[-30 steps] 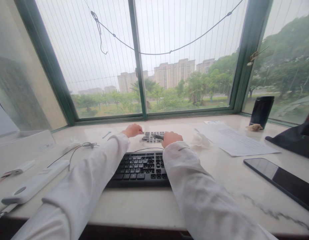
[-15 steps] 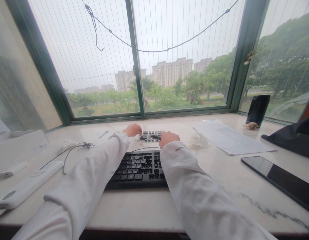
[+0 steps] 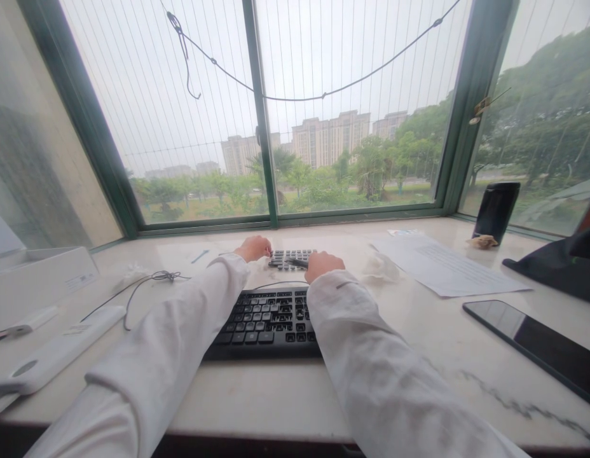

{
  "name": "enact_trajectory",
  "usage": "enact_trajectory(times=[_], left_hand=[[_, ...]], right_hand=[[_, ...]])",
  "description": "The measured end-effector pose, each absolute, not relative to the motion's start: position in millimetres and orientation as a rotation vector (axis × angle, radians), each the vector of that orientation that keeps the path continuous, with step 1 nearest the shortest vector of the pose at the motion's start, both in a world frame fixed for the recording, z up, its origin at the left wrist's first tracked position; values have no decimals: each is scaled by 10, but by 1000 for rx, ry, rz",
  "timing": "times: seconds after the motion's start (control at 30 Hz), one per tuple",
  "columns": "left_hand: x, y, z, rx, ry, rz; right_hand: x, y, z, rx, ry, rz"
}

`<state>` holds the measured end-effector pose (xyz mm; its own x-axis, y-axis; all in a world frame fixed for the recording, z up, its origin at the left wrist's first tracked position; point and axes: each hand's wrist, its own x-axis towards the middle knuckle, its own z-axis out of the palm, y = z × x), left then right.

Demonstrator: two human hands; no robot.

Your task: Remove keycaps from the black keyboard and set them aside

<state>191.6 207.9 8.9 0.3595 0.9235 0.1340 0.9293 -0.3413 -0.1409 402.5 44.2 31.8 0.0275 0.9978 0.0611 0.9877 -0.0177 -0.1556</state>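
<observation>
A black keyboard [image 3: 264, 337] lies in front of me, partly covered by my sleeves. Several of its sockets are bare, mostly toward the right side. Beyond it, loose black keycaps [image 3: 281, 256] are laid out in rows on the white surface. My right hand [image 3: 325, 266] is closed around a dark, slim tool [image 3: 299, 263], its kind unclear, whose end points left over the keycaps. My left hand [image 3: 255, 249] is at the left edge of the rows, fingers curled together; whatever they pinch is too small to make out.
Crumpled tissue [image 3: 381, 267] and a printed paper sheet [image 3: 433, 262] lie to the right, with a phone [image 3: 538, 346] nearer me. A black cylinder [image 3: 496, 213] stands by the window. At left are a white box [image 3: 51, 273], a white device [image 3: 61, 353] and a thin cable [image 3: 133, 296].
The view has shifted very slightly. Both hands stay at almost the same spots by the keycaps, and the dark tool remains in my right hand.
</observation>
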Motion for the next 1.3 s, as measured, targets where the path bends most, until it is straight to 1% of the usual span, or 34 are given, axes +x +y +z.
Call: enact_trajectory(times=[0.27,0.47,0.6,0.8,0.97,1.1,1.2,1.3], left_hand=[[1915,2087,73,-2403,-1651,-64],[1961,1905,199,-2407,-1626,-104],[1995,1574,344,-2458,-1500,-193],[1906,816,486,-2680,-1343,-290],[1849,301,392,-2879,-1197,-438],[1812,132,276,-2878,-1097,-547],[1720,136,260,-2895,-1055,-573],[1614,185,278,-2937,-1034,-584]], right_hand=[[4023,431,311,-2130,-2086,94],[4030,448,304,-2095,-2075,49],[4012,478,287,-2026,-2022,15],[3952,481,269,-1922,-1955,-38],[3898,440,252,-1801,-1938,-99],[3855,428,228,-1724,-1884,-130],[3798,428,204,-1573,-1859,-73],[3684,434,144,-1376,-1752,167]])
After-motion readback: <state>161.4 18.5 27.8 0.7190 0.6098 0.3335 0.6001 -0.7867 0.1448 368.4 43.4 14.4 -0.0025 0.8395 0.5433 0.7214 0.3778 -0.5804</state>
